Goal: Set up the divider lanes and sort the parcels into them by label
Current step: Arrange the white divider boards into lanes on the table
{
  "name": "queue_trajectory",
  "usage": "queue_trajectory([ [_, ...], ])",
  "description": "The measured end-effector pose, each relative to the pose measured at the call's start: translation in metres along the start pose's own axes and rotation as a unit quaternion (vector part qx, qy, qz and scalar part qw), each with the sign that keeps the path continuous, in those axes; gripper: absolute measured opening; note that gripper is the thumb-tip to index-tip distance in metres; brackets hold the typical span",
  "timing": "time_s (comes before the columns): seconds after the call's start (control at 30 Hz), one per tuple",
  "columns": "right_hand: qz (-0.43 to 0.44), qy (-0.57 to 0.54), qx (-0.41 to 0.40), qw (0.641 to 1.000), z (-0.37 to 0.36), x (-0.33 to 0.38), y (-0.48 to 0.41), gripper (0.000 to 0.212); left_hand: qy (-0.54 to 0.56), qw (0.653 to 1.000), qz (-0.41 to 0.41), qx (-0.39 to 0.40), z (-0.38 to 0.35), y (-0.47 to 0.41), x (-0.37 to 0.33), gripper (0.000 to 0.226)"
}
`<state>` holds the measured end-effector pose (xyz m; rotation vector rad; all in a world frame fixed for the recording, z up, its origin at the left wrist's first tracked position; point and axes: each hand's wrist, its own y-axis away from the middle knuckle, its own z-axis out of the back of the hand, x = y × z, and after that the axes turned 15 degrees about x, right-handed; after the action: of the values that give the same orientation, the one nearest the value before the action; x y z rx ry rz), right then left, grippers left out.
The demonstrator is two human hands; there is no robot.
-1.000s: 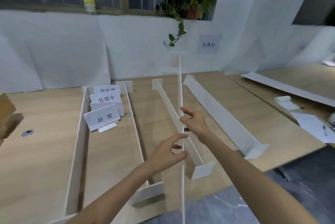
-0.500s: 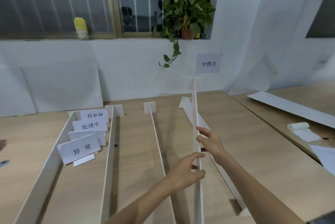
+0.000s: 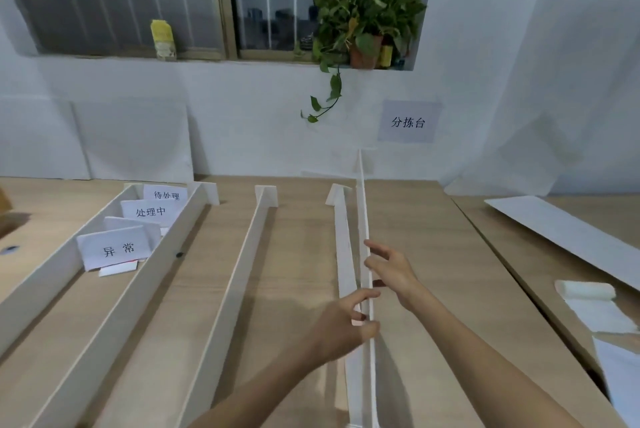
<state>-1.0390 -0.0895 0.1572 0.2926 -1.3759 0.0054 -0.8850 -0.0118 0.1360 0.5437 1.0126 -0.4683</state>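
shifting rightward since a second ago, the divider strip [image 3: 363,219] is hanging edge-up just right of the rightmost standing divider [image 3: 341,237]; we are pinching it, left hand [image 3: 346,323] nearer us, right hand [image 3: 393,271] beyond.

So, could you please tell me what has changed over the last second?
The loose divider strip has swung right, from over the third divider to beside the fourth divider. Left hand and right hand stay on it; label cards unmoved.

Thin divider [image 3: 363,219] white, on edge, just beside neighbouring divider [image 3: 344,247]; label cards [image 3: 117,249] in leftmost lane.
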Motion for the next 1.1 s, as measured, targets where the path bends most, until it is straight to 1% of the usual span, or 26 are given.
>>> queue_trajectory([
  [0.07,-0.001,0.0,0.004,1.0,0.026,-0.006,-0.005,0.044,-0.009,1.0,0.001,-0.003,-0.013,-0.024,-0.006,0.049],
  [0.17,0.0,0.007,0.011,1.0,0.063,-0.017,-0.018,0.049,0.008,1.0,0.007,-0.007,-0.03,-0.059,-0.016,0.051],
  [0.33,0.01,0.009,0.008,1.0,0.123,-0.041,-0.049,0.046,0.012,1.0,0.006,-0.013,-0.051,-0.126,-0.023,0.052],
  [0.53,-0.015,0.005,0.01,1.0,0.182,-0.087,-0.088,0.048,0.031,0.999,0.017,0.001,-0.081,-0.195,-0.015,0.053],
  [0.7,-0.049,0.018,0.029,0.998,0.221,-0.126,-0.102,0.051,0.044,0.997,0.059,0.018,-0.115,-0.234,-0.008,0.053],
  [0.87,-0.078,0.011,0.054,0.995,0.25,-0.159,-0.109,0.053,0.028,0.995,0.091,0.011,-0.152,-0.265,-0.003,0.051],
  [0.97,-0.088,0.004,0.067,0.994,0.262,-0.176,-0.111,0.053,0.067,0.993,0.101,-0.003,-0.177,-0.283,0.011,0.05],
  [1.1,-0.106,-0.006,0.09,0.99,0.267,-0.194,-0.11,0.048,0.102,0.988,0.11,-0.025,-0.207,-0.295,0.03,0.052],
])
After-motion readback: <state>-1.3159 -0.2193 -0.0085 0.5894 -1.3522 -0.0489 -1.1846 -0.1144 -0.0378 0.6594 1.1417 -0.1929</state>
